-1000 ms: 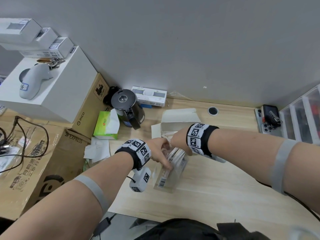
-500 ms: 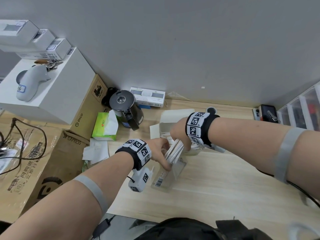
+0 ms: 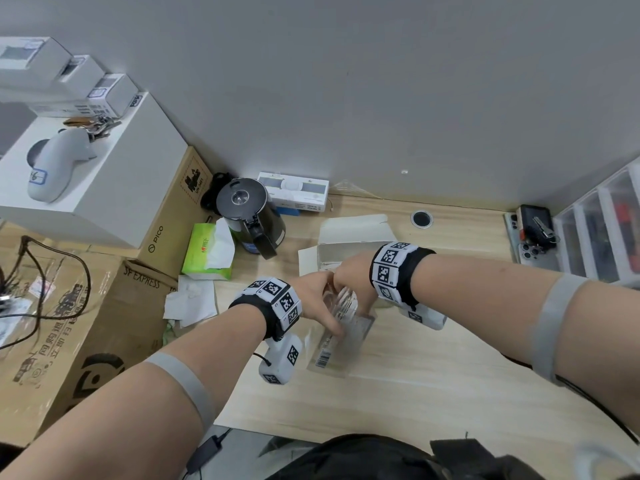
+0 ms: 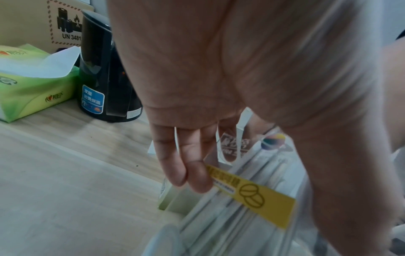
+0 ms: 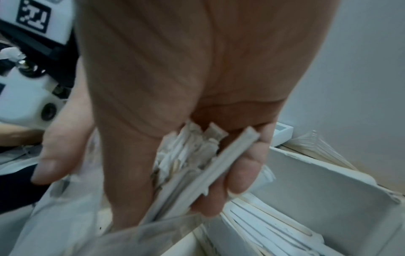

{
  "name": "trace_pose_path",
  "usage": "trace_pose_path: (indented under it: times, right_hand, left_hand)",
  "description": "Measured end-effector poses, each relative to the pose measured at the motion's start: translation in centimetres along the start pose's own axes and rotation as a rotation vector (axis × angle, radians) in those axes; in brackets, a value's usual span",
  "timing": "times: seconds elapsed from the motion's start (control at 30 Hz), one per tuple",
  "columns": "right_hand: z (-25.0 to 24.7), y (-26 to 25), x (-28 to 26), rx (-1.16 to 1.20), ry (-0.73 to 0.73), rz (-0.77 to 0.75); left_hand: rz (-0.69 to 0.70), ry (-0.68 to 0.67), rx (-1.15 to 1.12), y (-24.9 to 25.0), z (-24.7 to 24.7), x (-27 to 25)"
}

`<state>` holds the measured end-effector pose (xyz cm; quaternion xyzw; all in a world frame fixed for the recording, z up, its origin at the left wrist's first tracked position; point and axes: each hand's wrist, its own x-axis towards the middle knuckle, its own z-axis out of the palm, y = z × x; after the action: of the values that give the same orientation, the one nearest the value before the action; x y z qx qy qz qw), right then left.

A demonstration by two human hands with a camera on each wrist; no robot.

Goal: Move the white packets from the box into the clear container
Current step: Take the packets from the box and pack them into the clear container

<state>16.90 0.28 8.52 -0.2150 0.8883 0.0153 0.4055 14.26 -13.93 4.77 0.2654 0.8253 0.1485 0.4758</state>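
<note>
Change: Since the earlier head view, the right hand (image 3: 349, 275) has carried its bundle of white packets (image 3: 346, 301) down from above the rim into the mouth of the clear container (image 3: 346, 344); the left hand (image 3: 317, 299) has stayed on the container.
Right hand: fingers (image 5: 245, 166) and thumb clamped round the bundle of packets.
Left hand: fingers (image 4: 190, 166) curled on the container's near wall, steadying it.
Container: centre of the head view on the table (image 3: 450, 393), tilted, its open mouth toward the upper part of the frame.
Box (image 3: 353, 252): just above the hands, touching or nearly touching the container; more packets lie inside it.
Key relation: the bundle's long axis runs along the container's length, directly below the right hand, which is the nearer hand to the box.
</note>
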Motion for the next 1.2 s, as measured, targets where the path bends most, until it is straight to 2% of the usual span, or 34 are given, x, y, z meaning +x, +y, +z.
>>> trace_pose_path:
  times: [0.27,0.4,0.47,0.6,0.77,0.9,1.2]
  right_hand:
    - [-0.5,2.7,-1.3,0.229,0.155,0.016]
    - [-1.3,4.3,-1.6,0.484,0.312,0.094]
    - [-1.4,5.6,-1.1,0.507,0.365,0.178]
    - [-0.1,7.2,0.8,0.364,0.229,0.33]
    - [2.3,6.4,4.0,0.196,0.003,0.286]
    - [6.2,7.3,9.3,0.09,-0.005,0.277]
    - [6.6,5.4,9.8,-0.01,0.008,0.364]
  left_hand:
    - [-0.01,0.0,-0.023,0.0,-0.4,-0.4]
    - [-0.004,-0.002,-0.054,-0.1,-0.5,-0.6]
    - [-0.004,0.011,-0.054,-0.4,-0.5,-0.7]
    - [0.024,0.03,-0.049,-1.1,-0.6,-0.7]
    - [0.071,0.034,-0.06,-2.0,-0.5,-0.9]
    - [0.083,0.026,-0.077,-3.1,-0.2,-0.8]
    - [0.089,-0.027,-0.092,-4.0,-0.2,0.2]
